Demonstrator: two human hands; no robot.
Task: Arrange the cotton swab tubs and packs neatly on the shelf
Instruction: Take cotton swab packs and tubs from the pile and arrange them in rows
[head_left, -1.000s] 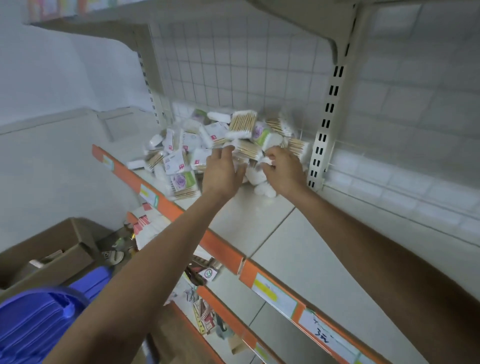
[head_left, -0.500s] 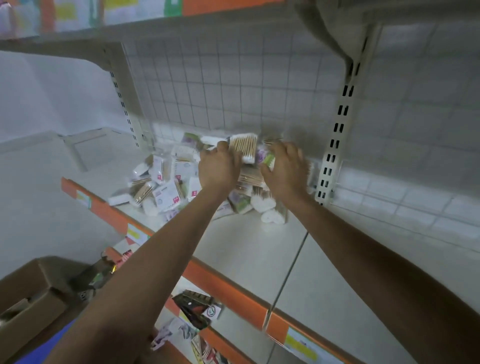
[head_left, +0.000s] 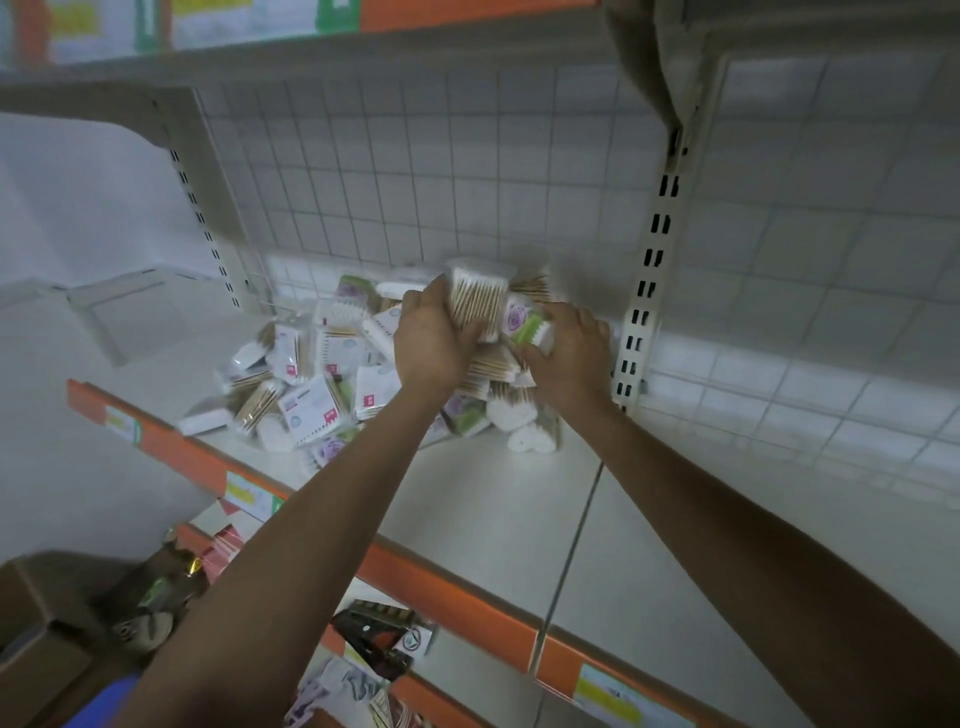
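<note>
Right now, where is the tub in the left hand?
In the head view, the swab tub sits near centre, gripped by the left hand above the pile of packs, left of the right hand and the slotted upright.

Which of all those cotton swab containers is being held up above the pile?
The clear tub of wooden-stick swabs, gripped by the left hand; it is raised above the heap, while the others lie jumbled on the shelf.
</note>
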